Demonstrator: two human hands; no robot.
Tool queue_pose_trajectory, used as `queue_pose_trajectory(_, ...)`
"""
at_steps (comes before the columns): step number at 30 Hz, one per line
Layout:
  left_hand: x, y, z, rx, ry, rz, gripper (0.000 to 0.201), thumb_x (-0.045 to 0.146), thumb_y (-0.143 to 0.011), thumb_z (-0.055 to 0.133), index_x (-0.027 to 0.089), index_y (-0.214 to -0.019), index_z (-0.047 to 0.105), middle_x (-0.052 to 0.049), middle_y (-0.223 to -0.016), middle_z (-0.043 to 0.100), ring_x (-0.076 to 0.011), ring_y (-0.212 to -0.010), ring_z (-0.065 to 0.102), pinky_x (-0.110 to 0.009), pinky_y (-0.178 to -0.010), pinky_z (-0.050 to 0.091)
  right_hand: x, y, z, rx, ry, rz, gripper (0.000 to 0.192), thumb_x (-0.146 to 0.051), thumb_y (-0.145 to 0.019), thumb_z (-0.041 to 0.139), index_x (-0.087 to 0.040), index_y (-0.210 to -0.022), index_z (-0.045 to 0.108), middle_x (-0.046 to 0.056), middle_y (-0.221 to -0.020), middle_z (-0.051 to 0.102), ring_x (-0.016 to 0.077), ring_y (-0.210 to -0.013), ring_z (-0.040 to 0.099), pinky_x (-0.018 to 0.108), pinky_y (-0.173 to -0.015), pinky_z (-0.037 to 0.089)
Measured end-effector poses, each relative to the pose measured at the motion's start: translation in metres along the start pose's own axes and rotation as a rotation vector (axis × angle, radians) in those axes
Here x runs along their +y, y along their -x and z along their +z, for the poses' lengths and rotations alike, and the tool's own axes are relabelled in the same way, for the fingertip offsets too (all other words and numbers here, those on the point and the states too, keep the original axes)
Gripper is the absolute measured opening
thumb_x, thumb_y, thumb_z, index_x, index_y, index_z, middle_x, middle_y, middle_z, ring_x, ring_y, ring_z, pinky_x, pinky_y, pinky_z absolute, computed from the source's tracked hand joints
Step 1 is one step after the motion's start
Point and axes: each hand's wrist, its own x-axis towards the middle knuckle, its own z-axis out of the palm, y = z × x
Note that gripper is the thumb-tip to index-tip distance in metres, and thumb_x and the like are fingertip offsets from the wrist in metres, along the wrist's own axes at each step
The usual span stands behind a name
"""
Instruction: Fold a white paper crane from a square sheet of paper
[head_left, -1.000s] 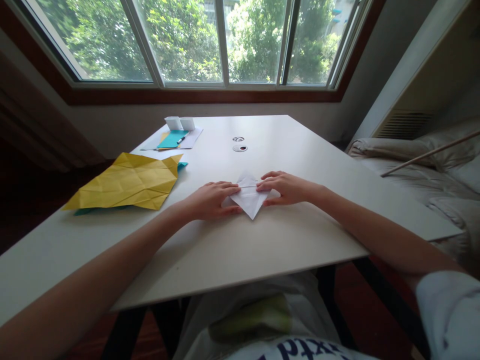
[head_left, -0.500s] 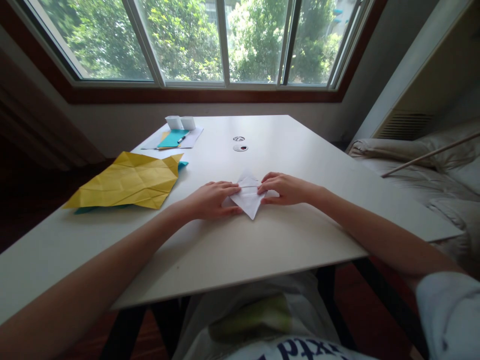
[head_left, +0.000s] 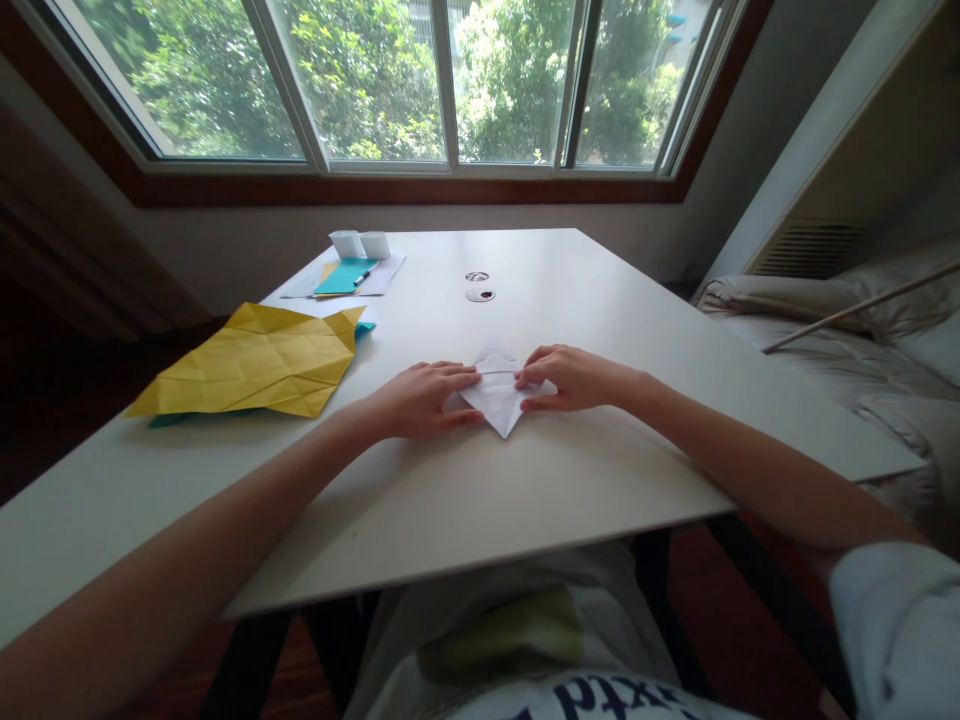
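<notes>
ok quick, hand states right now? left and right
Left hand: open, fingers flat, pressing down on the white folded paper.
Right hand: open, fingertips on the same paper's right edge; gripping nothing.

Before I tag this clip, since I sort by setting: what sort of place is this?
Probably a room at home: a white table under a wide window, rumpled bedding beside it, folded paper between both hands.
</notes>
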Motion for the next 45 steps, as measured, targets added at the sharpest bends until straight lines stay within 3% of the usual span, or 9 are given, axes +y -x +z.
queue_pose_trajectory(13, 0.001, -0.002, 0.001, 0.022, 0.011, -0.007, 0.058, 0.058, -0.088, 0.030, 0.022, -0.131, 0.045, -0.008, -0.134, 0.049, -0.0246, -0.124, 0.042, -0.038, -0.100, 0.034, 0.000, 0.000, 0.003, 0.026, 0.050, -0.004, 0.038, -0.048, -0.081, 0.053, -0.016, -0.096, 0.068, 0.012, -0.090, 0.069, 0.0229, -0.094, 0.061, 0.034, -0.080, 0.045)
queue_pose_trajectory(18, 0.001, -0.002, 0.002, 0.033, 0.014, -0.002, 0.057, 0.056, -0.089, 0.028, 0.021, -0.130, 0.046, -0.008, -0.133, 0.050, -0.0242, -0.122, 0.044, -0.037, -0.100, 0.036, -0.001, 0.000, 0.004, 0.039, 0.097, -0.080, 0.036, -0.047, -0.082, 0.052, -0.017, -0.097, 0.067, 0.011, -0.095, 0.069, 0.0239, -0.098, 0.058, 0.037, -0.084, 0.043)
queue_pose_trajectory(27, 0.001, -0.002, 0.001, 0.046, 0.006, 0.022, 0.056, 0.054, -0.090, 0.028, 0.019, -0.129, 0.047, -0.009, -0.131, 0.051, -0.0242, -0.120, 0.046, -0.037, -0.099, 0.036, -0.015, -0.004, 0.005, 0.049, 0.087, -0.227, 0.029, -0.041, -0.088, 0.046, -0.020, -0.095, 0.066, 0.007, -0.095, 0.069, 0.0193, -0.088, 0.061, 0.034, -0.083, 0.040)
queue_pose_trajectory(37, -0.001, -0.002, 0.003, 0.053, -0.002, 0.029, 0.055, 0.053, -0.090, 0.030, 0.017, -0.128, 0.049, -0.010, -0.131, 0.051, -0.0246, -0.120, 0.046, -0.037, -0.099, 0.036, -0.021, -0.005, 0.005, 0.009, 0.089, -0.226, 0.023, -0.030, -0.088, 0.047, -0.019, -0.095, 0.066, 0.005, -0.086, 0.069, 0.0157, -0.077, 0.062, 0.029, -0.074, 0.041)
queue_pose_trajectory(45, 0.000, -0.003, 0.003, 0.053, -0.007, 0.024, 0.054, 0.052, -0.090, 0.031, 0.017, -0.127, 0.049, -0.010, -0.130, 0.052, -0.0247, -0.119, 0.047, -0.037, -0.099, 0.036, -0.021, -0.004, 0.006, 0.014, 0.121, -0.258, 0.024, -0.030, -0.089, 0.045, -0.020, -0.097, 0.065, 0.005, -0.088, 0.069, 0.0152, -0.080, 0.062, 0.030, -0.078, 0.041)
